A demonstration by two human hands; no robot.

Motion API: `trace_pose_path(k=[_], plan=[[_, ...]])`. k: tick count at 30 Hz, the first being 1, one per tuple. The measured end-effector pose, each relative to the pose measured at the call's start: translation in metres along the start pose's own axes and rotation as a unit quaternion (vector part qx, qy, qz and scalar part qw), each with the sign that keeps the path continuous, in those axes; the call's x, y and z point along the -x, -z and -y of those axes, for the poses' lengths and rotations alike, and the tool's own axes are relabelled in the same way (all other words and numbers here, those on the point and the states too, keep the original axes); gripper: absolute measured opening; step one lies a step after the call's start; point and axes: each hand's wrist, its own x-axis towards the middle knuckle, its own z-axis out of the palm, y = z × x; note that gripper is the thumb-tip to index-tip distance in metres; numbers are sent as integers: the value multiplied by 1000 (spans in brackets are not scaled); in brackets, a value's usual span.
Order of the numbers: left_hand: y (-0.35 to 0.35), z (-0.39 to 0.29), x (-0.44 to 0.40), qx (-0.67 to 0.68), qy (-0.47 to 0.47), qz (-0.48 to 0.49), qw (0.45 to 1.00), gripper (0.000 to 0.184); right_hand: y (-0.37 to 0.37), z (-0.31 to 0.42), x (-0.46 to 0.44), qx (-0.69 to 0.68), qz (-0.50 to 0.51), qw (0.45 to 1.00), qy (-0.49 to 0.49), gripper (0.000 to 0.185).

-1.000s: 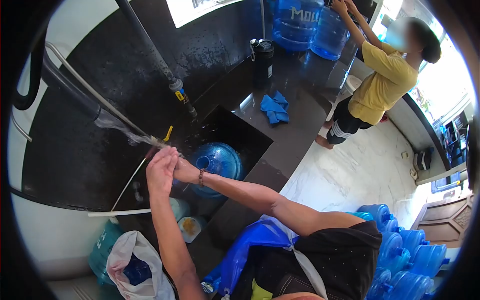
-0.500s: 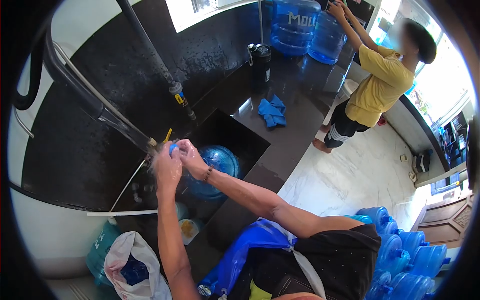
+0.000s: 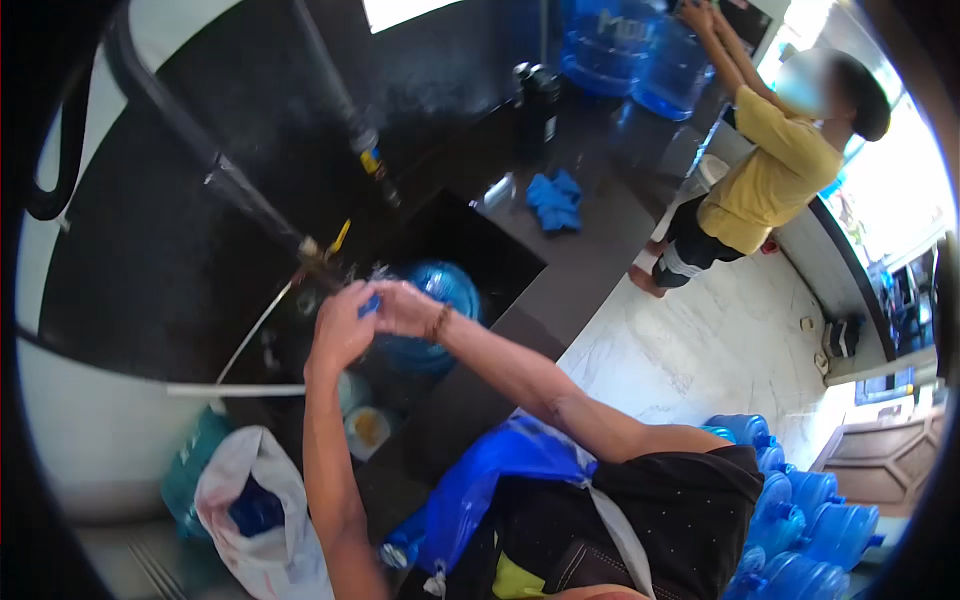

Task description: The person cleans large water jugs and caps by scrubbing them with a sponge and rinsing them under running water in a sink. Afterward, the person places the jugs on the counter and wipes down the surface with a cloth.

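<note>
"So, how are the hands sitting, going from the left?"

"Below the dark pipe [image 3: 255, 205], the left forearm is rising almost upright, and the left hand [image 3: 340, 327] is curling inward, its fingers nearly closed and pinching a small blue piece [image 3: 368, 304]."

"And the right hand [image 3: 405, 308]?"

"That one is coming across from the right, a brown bracelet [image 3: 438, 322] circling its wrist. Its fingers are bending toward the blue piece, but I can't tell whether they're gripping it. The piece is showing between both hands, beside the round blue jug [image 3: 447, 290] in the sink [image 3: 480, 240]."

"Any writing?"

"Farther right, a big jug [image 3: 605, 60] on the worktop [image 3: 625, 190] is bearing pale letters starting 'Mo'; the rest is blurring."
</note>
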Motion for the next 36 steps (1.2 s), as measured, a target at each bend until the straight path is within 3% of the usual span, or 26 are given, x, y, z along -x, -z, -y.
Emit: trace_pose_path(k=[1,2,3,4,5,6,7,9,10,13,14,17,20,23,24,27,30,33,36], plan=[[1,3,-1,41,24,25,999,26,-5,3,3,241,-22,970,22,27],[-5,12,-4,44,94,-35,994,22,-12,6,6,573,-58,817,25,32],[-8,21,-6,19,60,-126,990,22,-18,9,9,752,-93,652,15,38],[-3,12,-11,49,114,-185,975,26,-17,10,6,767,-73,636,51,40],[-3,19,-16,59,171,-184,966,25,-5,6,0,794,-28,603,64,30],[-6,21,-14,223,176,-170,944,22,-6,-2,-3,545,-109,831,-31,22],[-9,22,-17,384,164,-159,895,20,-5,-9,-6,221,-242,943,-53,18],[-10,30,-23,485,210,-46,848,24,-12,-3,0,182,-206,961,-38,25],[-9,25,-30,449,280,-63,846,22,-11,0,0,129,-199,970,-43,26],[-13,46,-30,449,276,-115,842,22,-12,7,2,65,-203,975,-67,25],[-17,58,-31,371,220,-44,901,20,-14,10,4,60,-208,973,-78,24],[-8,49,-28,332,167,-16,928,21,-28,22,6,125,-243,959,-75,23],[7,38,-32,309,231,-86,919,22,-21,22,1,124,-288,948,-51,21],[6,39,-33,246,156,2,957,27,-19,22,-2,155,-313,936,-41,21],[5,30,-35,178,170,-32,969,28,-20,22,-4,172,-331,927,-46,20],[7,23,-39,190,223,-77,953,27,-15,17,-10,217,-355,909,-24,21],[4,10,-34,-57,117,-10,991,23,-18,18,-10,258,-360,896,-22,20],[-9,29,-33,-144,87,-41,985,20,-20,19,-9,210,-330,920,-11,21],[-12,32,-27,-50,80,-63,994,19,-17,25,0,193,-259,946,0,26]])
